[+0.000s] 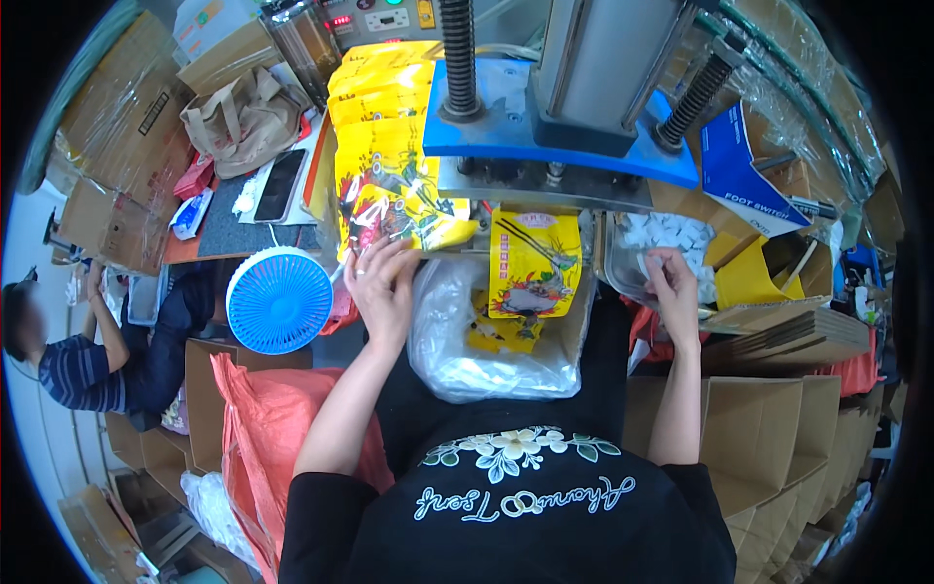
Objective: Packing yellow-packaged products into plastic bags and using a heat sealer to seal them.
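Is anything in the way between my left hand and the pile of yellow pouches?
Nothing visible. Your left hand is at the near end of the yellow pouches; the blue fan stands to its left, not between them.

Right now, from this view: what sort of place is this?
Likely a small packing workshop: a blue-plated press, piled yellow printed pouches and a stack of flat cardboard.
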The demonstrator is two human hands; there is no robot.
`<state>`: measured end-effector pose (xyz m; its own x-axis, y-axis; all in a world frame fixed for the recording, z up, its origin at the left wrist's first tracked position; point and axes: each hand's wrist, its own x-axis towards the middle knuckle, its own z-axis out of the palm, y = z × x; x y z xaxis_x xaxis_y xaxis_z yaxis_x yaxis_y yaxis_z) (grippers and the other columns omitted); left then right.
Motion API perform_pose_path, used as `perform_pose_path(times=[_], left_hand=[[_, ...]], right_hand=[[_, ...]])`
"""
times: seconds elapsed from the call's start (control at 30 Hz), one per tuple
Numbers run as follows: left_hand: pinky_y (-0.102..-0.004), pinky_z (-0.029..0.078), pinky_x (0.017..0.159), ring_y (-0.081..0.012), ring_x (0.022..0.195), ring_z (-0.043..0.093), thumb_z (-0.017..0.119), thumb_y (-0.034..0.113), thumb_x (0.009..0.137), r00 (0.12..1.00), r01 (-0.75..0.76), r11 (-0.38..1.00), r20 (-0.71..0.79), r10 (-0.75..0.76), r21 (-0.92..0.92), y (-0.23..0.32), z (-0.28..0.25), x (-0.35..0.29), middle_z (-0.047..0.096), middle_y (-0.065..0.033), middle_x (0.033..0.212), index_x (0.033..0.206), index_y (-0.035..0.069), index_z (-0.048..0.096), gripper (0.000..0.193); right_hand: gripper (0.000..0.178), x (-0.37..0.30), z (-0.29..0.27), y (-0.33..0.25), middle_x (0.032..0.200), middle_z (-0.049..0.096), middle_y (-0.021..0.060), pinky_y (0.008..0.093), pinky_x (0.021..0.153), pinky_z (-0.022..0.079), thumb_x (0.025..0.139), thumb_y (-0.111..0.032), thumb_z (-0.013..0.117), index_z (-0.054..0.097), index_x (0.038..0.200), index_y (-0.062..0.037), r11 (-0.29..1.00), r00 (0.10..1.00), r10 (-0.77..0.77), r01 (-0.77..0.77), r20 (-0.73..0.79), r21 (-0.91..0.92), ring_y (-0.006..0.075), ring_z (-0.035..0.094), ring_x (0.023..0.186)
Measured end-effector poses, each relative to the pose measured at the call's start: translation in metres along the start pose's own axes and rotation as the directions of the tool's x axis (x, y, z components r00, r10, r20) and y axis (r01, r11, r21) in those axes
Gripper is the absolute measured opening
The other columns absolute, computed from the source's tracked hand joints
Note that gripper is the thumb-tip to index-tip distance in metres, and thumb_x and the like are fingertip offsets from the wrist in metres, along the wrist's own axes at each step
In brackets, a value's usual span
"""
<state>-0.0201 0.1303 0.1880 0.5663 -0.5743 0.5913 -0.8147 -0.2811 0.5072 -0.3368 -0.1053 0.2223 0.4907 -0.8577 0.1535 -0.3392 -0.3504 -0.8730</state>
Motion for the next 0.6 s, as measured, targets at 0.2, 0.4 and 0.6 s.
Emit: perform_pose_path(times=[0.2, 0.4, 0.6], left_hand=[[-0.0221, 0.045, 0.067, -0.0053, 0.075, 0.055, 0.07, -0.001, 0.081, 0.933, 0.348, 0.749, 0.284, -0.22, -0.564, 0.044, -0.014, -0.006, 0.066, -0.0032, 0.081, 0.089, -0.004, 0.068, 0.009], [-0.0246, 0.048, 0.07, -0.0059, 0.077, 0.059, 0.07, 0.006, 0.083, 0.863, 0.359, 0.768, 0.503, -0.057, -0.53, 0.059, 0.009, -0.04, 0.069, -0.0062, 0.079, 0.092, -0.003, 0.069, 0.013], [-0.0247, 0.048, 0.065, -0.0061, 0.071, 0.06, 0.067, 0.02, 0.089, 0.681, 0.607, 0.66, 0.718, -0.144, -0.443, 0.064, 0.021, -0.034, 0.069, -0.0058, 0.079, 0.091, -0.005, 0.07, 0.025]], right_hand=[[0.018, -0.007, 0.036, -0.057, 0.086, 0.062, -0.001, 0.0219, 0.068, 0.047, 0.088, -0.005, 0.064, 0.064, 0.106, -0.0023, 0.991, 0.985, -0.13, 0.131, 0.114, -0.008, 0.0054, 0.056, 0.075], [0.021, -0.017, 0.065, -0.108, 0.094, 0.069, 0.0095, 0.0285, 0.069, 0.051, 0.081, -0.01, 0.071, 0.069, 0.1, -0.0022, 0.911, 0.859, -0.326, 0.397, 0.395, -0.112, 0.017, 0.064, 0.075], [0.034, -0.008, 0.079, -0.078, 0.101, 0.07, 0.0123, 0.0336, 0.082, 0.052, 0.081, -0.019, 0.072, 0.067, 0.112, -0.0052, 0.982, 0.903, -0.173, 0.128, 0.393, 0.137, 0.0229, 0.068, 0.092]])
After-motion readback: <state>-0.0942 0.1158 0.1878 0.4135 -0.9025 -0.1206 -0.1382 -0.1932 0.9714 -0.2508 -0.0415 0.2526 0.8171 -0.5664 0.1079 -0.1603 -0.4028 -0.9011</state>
